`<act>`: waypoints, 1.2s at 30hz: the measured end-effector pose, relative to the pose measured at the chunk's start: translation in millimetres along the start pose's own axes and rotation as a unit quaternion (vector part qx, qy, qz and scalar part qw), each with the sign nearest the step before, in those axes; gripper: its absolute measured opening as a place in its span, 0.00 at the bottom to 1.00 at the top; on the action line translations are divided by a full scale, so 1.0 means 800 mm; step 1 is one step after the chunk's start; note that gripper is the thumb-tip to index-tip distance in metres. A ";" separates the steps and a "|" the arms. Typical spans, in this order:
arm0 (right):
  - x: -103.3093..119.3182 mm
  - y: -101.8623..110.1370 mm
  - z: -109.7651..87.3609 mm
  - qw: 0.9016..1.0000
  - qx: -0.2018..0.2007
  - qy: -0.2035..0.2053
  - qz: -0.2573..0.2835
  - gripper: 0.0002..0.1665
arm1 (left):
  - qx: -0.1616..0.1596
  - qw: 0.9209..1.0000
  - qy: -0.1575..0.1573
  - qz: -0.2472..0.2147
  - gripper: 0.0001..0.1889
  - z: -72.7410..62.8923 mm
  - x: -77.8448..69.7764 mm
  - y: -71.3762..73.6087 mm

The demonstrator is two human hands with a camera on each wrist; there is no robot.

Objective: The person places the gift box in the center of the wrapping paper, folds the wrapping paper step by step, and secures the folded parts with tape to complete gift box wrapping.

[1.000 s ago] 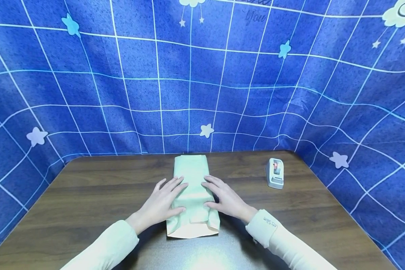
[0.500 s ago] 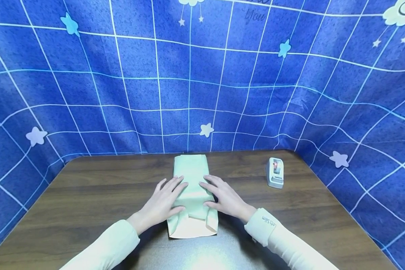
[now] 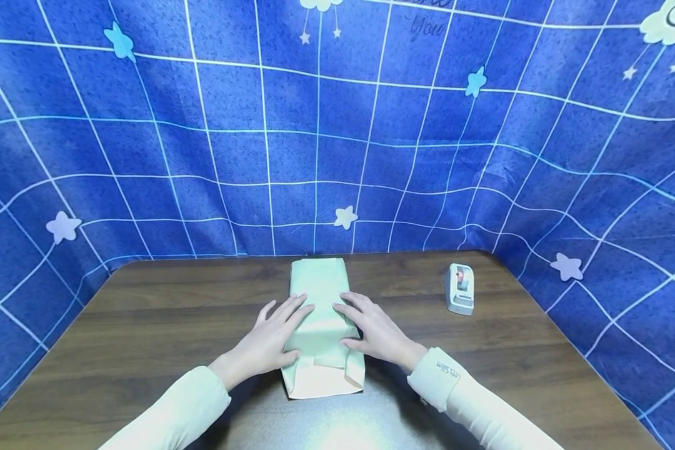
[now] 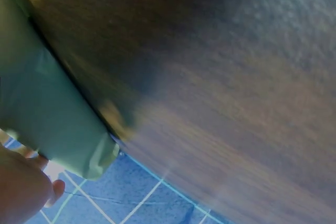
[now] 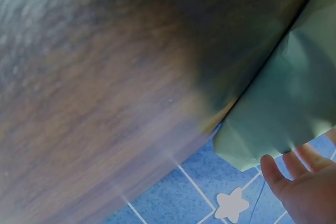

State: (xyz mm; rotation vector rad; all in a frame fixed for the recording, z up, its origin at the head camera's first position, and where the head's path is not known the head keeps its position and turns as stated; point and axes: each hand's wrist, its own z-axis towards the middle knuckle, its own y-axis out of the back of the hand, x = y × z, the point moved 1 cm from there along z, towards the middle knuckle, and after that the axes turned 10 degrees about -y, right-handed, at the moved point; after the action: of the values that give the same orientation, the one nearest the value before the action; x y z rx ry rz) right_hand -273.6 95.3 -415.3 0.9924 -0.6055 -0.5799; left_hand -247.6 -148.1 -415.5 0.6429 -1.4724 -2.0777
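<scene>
A long pale green paper-wrapped package (image 3: 319,281) lies on the table in the middle of the head view, its far end by the curtain. At its near end, loose paper lies spread with a pale cream side showing. My left hand (image 3: 270,334) rests along the left edge, fingertips on the top. From the right, my right hand (image 3: 375,326) touches the top with spread, fairly straight fingers. In the left wrist view the package (image 4: 50,98) shows its smooth side beside the hand (image 4: 21,184). The right wrist view has the package (image 5: 273,111) above the hand (image 5: 310,190).
A white tape dispenser (image 3: 459,289) with a roll in it stands at the back right of the brown wooden table (image 3: 191,300). Behind and around the table hangs a blue curtain (image 3: 230,156) with white grid lines and stars.
The loose paper at the package's near end has shifted slightly, and more of its cream side shows. My left thumb has drawn back a little. The right hand has barely moved.
</scene>
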 end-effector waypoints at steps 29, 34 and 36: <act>0.007 -0.011 -0.001 0.998 0.017 -0.039 -0.042 0.46 | -0.022 0.997 0.018 0.073 0.48 0.007 -0.009 -0.009; 0.009 -0.014 0.000 0.998 0.001 -0.031 -0.060 0.46 | -0.031 0.996 0.025 0.075 0.51 0.010 -0.009 -0.011; 0.010 -0.013 0.001 0.998 0.003 -0.032 -0.054 0.46 | -0.034 0.996 0.025 0.077 0.51 0.010 -0.010 -0.011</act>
State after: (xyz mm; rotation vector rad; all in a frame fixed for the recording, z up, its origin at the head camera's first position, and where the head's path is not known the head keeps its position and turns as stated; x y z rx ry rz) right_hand -270.4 85.1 -422.9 1.0194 -0.6136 -0.7089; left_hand -247.9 -134.9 -420.9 0.5351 -1.3734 -1.9704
